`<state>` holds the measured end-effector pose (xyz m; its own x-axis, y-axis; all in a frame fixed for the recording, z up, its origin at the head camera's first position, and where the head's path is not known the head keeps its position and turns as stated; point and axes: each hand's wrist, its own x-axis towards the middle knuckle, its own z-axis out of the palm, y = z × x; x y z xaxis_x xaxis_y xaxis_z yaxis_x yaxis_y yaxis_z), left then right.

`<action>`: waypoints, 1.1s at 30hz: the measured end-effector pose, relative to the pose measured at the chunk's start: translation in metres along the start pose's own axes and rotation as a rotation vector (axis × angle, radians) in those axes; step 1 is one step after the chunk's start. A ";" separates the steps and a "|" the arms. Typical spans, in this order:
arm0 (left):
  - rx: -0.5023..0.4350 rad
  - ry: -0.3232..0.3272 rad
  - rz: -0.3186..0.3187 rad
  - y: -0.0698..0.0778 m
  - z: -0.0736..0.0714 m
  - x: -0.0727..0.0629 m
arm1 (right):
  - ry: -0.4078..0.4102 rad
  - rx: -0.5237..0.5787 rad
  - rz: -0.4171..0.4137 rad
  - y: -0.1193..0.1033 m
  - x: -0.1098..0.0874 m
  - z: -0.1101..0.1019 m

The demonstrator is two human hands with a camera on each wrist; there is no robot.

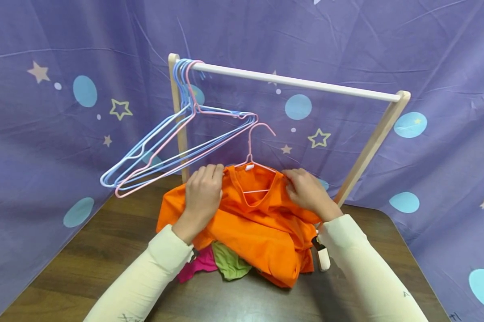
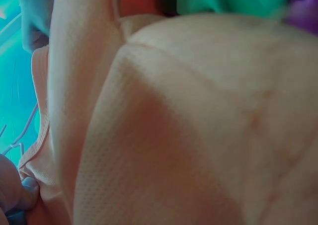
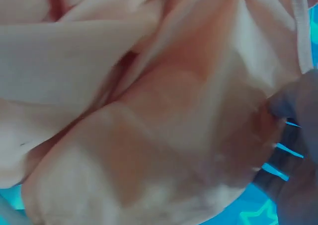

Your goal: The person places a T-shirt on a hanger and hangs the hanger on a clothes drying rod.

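Observation:
An orange V-neck shirt (image 1: 258,232) hangs gathered between both hands, with a pink hanger (image 1: 250,145) inside its neck and the hook standing free above the collar. At the left shoulder my left hand (image 1: 203,190) grips the cloth. My right hand (image 1: 305,190) pinches the opposite shoulder. Close up in the left wrist view, shirt fabric (image 2: 149,135) fills most of the frame and the left thumb presses it at the lower left. Cloth also covers much of the right wrist view, where the right hand (image 3: 298,115) holds its edge.
Several blue and pink hangers (image 1: 185,107) hang at the left end of a white rail (image 1: 298,82) on a wooden stand. Magenta cloth (image 1: 199,264) and green cloth (image 1: 230,264) lie on the brown table (image 1: 117,232) under the shirt. A patterned purple curtain (image 1: 105,27) surrounds the table.

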<state>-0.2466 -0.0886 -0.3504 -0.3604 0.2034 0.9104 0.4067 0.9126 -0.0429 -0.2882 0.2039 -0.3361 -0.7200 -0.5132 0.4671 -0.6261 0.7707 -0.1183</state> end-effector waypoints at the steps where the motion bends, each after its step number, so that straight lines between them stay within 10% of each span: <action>1: 0.000 -0.006 0.002 0.000 0.000 0.000 | 0.012 0.020 0.000 -0.003 0.001 -0.002; 13: 0.015 -0.012 0.043 0.007 0.000 0.002 | 0.359 0.059 -0.238 -0.055 0.032 0.000; 33: -0.116 -0.081 0.004 -0.007 -0.013 -0.009 | 0.401 -0.123 -0.078 -0.066 0.032 0.007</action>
<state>-0.2346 -0.1012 -0.3532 -0.4233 0.2390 0.8739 0.5009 0.8655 0.0059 -0.2720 0.1344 -0.3194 -0.4831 -0.4029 0.7773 -0.6162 0.7872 0.0251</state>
